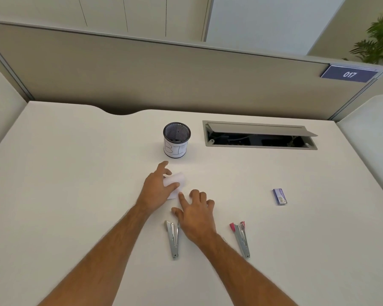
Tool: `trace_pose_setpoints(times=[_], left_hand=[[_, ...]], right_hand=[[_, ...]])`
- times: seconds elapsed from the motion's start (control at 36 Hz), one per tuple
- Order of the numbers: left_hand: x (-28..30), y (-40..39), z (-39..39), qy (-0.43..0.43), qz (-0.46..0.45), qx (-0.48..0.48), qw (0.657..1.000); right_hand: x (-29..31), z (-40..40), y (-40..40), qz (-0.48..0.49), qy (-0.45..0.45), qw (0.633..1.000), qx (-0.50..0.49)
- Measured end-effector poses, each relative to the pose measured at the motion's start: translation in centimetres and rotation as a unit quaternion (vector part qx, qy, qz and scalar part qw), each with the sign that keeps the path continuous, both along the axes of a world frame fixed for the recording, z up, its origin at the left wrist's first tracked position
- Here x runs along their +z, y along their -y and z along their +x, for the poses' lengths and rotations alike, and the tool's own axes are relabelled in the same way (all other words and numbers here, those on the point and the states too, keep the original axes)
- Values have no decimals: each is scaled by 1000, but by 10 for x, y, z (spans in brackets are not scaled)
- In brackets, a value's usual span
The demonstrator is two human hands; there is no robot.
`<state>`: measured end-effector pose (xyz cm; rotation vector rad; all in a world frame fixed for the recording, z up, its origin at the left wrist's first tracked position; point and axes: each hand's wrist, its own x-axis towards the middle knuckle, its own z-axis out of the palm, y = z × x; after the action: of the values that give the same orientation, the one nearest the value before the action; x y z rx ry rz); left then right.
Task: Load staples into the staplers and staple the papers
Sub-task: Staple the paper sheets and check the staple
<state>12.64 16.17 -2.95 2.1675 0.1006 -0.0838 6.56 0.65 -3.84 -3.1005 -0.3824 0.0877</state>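
Reaching in from the near left, the left hand [156,188] lies over a small white slip of paper [177,181] at the middle of the white tabletop [75,173]. Its grip is on the paper: the fingers curl over the far edge and the thumb lies across the near part, so the slip bows upward between them. A corner of the paper shows flat on the tabletop just below the thumb.

Just to the near right of it, the right hand [196,214] hovers low with nothing in its grip. The index finger points toward the paper's near edge and seems to touch or nearly touch it; the other fingers are loosely bent and the thumb sticks out to the left.

Beside the right wrist, on its left, an opened silver stapler [173,238] lies lengthwise, its far tip just under the thumb. A second opened stapler [241,238] with a pink tip lies well apart on the right of that forearm, angled a little leftward at its far end.

Farther off, beyond the paper, stands a black mesh cup [177,140] wrapped in a white label with hand-drawn letters. Right of the cup, a grey cable hatch [260,134] in the tabletop stands propped open, dark inside. Near the right edge, well apart from both staplers, lies a small blue staple box [279,196]. On the partition at far right hangs a blue plate [349,74] reading 017.
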Motion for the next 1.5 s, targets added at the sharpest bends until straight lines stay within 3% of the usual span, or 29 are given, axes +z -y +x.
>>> trace_pose_setpoints(times=[0.14, 0.25, 0.36, 0.5, 0.56, 0.69, 0.81, 0.89, 1.08, 1.19, 1.5], left_hand=[[10, 4, -8, 10, -105, 66, 992], [16, 8, -17, 17, -142, 85, 986], [24, 12, -30, 13, -187, 76, 979], [40, 20, -46, 7, -249, 40, 968], [48, 24, -55, 26, -252, 31, 967], [67, 23, -73, 137, -120, -7, 983], [63, 15, -82, 115, -27, -74, 990], [67, 21, -89, 88, -78, -63, 991], [87, 43, -96, 51, -270, 72, 959], [89, 50, -96, 41, -277, 125, 952], [97, 67, -106, 60, -305, 160, 937]], right_hand=[[2, 0, 4, 39, -11, 999, -5], [11, 5, 11, 255, -62, 961, -82], [39, 10, 20, 524, -89, 816, -226], [60, 22, 31, 678, -187, 655, -276], [68, 22, 36, 702, -192, 628, -276], [83, 19, 44, 727, -201, 600, -267], [89, 15, 52, 729, -203, 594, -271], [93, 11, 60, 725, -203, 602, -267], [101, 0, 75, 705, -215, 638, -224], [105, -6, 79, 709, -223, 635, -210], [116, -17, 90, 714, -238, 631, -188]])
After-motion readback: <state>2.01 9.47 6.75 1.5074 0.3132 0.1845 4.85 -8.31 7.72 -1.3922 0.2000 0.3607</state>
